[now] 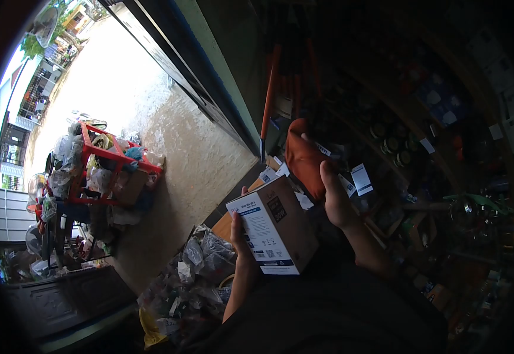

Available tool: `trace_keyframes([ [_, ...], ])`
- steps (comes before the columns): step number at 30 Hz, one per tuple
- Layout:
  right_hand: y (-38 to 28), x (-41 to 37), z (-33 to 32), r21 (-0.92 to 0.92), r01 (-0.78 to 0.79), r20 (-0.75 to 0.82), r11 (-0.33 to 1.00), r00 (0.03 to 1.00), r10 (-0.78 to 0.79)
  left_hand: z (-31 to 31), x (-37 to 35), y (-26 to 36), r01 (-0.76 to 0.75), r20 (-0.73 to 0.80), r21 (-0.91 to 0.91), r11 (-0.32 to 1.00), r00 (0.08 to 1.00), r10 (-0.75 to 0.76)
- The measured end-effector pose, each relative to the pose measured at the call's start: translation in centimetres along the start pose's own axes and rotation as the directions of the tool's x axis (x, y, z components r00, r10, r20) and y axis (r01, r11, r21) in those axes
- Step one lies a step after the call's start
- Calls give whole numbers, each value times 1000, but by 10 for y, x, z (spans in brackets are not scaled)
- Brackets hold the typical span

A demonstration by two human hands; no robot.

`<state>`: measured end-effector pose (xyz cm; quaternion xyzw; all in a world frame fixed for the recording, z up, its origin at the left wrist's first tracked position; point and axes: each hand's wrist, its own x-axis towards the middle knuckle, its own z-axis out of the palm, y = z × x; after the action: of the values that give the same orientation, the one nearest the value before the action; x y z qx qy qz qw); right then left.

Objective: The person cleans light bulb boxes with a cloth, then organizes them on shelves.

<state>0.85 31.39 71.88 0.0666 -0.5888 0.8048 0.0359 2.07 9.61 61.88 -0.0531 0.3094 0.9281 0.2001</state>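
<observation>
A cardboard box (pixel 263 236) with white printed faces, blue bands and a darker side panel is tilted in front of my body. My left hand (pixel 242 245) grips it along its left edge, the thumb lying against the printed face. In my right hand (pixel 338 200) is an orange cloth (pixel 304 160), held between the thumb and the fingers. The cloth hangs just beyond the upper right edge of the box. Most of the right fingers are hidden behind it.
Plastic-wrapped goods (pixel 201 259) lie in a pile left of the box. Outside the doorway, a red rack (pixel 115 156) is loaded with bags and other items. Dark shelves of goods (pixel 392 141) line the right. Orange-handled tools (pixel 271 88) stand near the doorway.
</observation>
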Motion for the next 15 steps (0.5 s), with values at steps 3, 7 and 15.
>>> trace_keyframes([
  [3, 17, -2, 10, -305, 165, 195, 938, 975, -108, 2, -4, -1, 84, -95, -3, 996, 992, -84],
  [7, 26, -15, 22, -667, 396, 438, 631, 894, -98, -16, -1, -17, 78, 43, -263, 962, 997, -69],
  [15, 14, -27, 17, -505, 374, 582, 778, 813, -13, 12, 14, 9, 54, -172, -144, 988, 982, -78],
])
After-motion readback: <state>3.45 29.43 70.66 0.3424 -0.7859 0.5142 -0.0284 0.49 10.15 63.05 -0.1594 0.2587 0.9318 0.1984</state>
